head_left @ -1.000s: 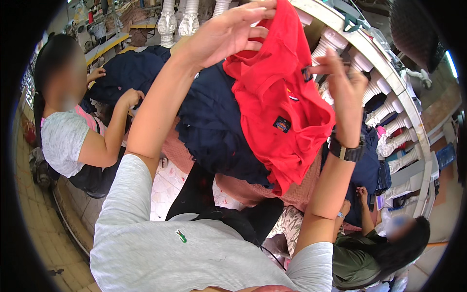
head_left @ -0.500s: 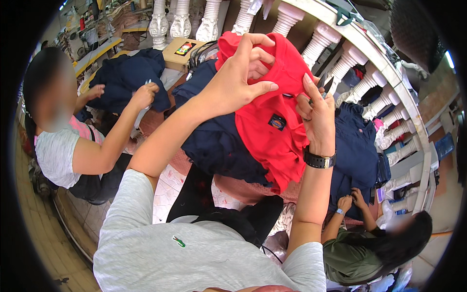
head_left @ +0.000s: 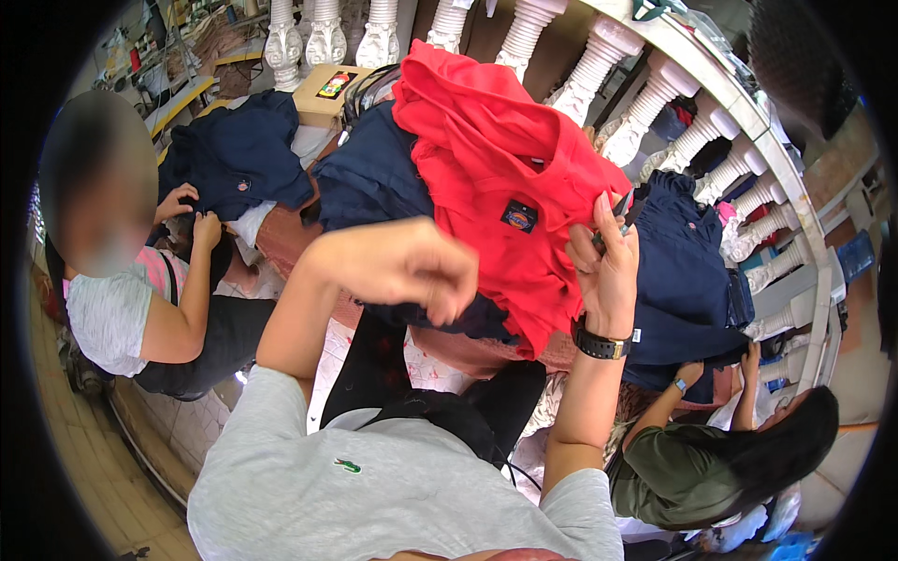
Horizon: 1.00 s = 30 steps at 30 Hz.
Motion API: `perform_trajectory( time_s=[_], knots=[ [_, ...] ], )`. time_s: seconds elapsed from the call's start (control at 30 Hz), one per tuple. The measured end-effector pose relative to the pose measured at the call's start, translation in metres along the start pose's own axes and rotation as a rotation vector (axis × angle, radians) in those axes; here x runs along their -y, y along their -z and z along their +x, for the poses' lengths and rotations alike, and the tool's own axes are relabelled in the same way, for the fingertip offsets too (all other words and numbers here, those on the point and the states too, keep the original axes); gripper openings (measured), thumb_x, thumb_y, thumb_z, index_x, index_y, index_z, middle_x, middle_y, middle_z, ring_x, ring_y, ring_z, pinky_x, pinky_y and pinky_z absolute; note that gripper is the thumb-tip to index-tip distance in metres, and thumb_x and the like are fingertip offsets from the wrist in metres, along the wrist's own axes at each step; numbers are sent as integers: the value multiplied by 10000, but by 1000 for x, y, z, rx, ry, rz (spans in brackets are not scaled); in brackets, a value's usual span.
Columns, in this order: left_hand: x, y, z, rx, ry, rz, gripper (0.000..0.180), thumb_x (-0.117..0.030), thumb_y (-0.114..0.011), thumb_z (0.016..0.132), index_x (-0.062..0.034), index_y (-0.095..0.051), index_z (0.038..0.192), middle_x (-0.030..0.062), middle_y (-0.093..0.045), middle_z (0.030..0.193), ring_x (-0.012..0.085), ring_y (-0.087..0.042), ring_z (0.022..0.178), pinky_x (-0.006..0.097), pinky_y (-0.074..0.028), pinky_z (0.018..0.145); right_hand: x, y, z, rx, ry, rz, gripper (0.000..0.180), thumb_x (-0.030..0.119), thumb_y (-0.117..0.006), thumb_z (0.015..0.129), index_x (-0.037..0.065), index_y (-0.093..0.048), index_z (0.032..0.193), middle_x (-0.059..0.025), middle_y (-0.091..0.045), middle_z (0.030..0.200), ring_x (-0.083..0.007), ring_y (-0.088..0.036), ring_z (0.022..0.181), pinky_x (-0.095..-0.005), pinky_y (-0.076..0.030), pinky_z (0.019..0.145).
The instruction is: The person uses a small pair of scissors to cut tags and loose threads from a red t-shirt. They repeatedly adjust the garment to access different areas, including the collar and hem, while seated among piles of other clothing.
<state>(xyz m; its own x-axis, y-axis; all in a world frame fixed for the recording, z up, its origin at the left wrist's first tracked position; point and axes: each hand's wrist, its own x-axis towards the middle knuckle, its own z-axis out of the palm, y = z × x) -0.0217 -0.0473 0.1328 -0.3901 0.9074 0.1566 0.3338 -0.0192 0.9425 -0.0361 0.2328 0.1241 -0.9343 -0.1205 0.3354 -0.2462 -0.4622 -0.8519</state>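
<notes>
A red garment (head_left: pixel 538 140) with a dark label patch lies spread over a pile of navy garments (head_left: pixel 379 168) in front of me. My right hand (head_left: pixel 606 257) is closed at the red garment's right edge, with a small pair of thread snips (head_left: pixel 627 204) in it, dark and partly hidden by the fingers. The fingertips touch the red cloth. My left hand (head_left: pixel 402 268) is off the cloth, raised over the near left side of the pile. Motion smears its fingers, which look bent downward, and I cannot see anything in them.
To the left, a co-worker (head_left: pixel 122 309) handles a navy garment (head_left: pixel 234 154); another (head_left: pixel 692 467) at lower right holds navy cloth. White balusters (head_left: pixel 599 70) curve behind the pile. A cardboard box (head_left: pixel 323 89) stands at the back left, and more navy garments (head_left: pixel 678 252) lie at right.
My left hand has let go of the red garment's neck opening and come down toward me. The red cloth has dropped flatter. My right hand has stayed near its place, slightly lower.
</notes>
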Motion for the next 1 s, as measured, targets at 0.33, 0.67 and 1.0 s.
perform_trajectory(
  time_s=[0.33, 0.67, 1.0],
  knots=[
    [88, 99, 53, -1263, -83, 1185, 217, -247, -616, 998, -145, -698, 1170, 167, -458, 1392, 370, -467, 1244, 454, -386, 1060, 39, 11, -7, -313, 382, -322, 187, 226, -655, 1000, 53, -604, 1051, -4, -587, 809, -43, -426, 531, -224, -317, 461],
    [104, 79, 70, -1648, -268, 581, 848, -215, -908, 758, -15, -327, 1343, 172, -348, 1287, 254, -556, 1110, 335, -525, 931, 2, -65, 71, 142, 715, -1364, 247, 131, -808, 786, 36, -713, 993, -132, -682, 1010, -325, -686, 897, -413, -547, 769],
    [91, 97, 66, -1507, -298, 321, 644, -15, -788, 808, -31, -374, 1300, 70, -607, 945, 119, -591, 842, 296, -517, 767, -16, -54, 131, 266, 408, -1447, 309, 251, -860, 745, 40, -762, 949, -148, -705, 919, -309, -689, 829, -392, -534, 741]
  ],
)
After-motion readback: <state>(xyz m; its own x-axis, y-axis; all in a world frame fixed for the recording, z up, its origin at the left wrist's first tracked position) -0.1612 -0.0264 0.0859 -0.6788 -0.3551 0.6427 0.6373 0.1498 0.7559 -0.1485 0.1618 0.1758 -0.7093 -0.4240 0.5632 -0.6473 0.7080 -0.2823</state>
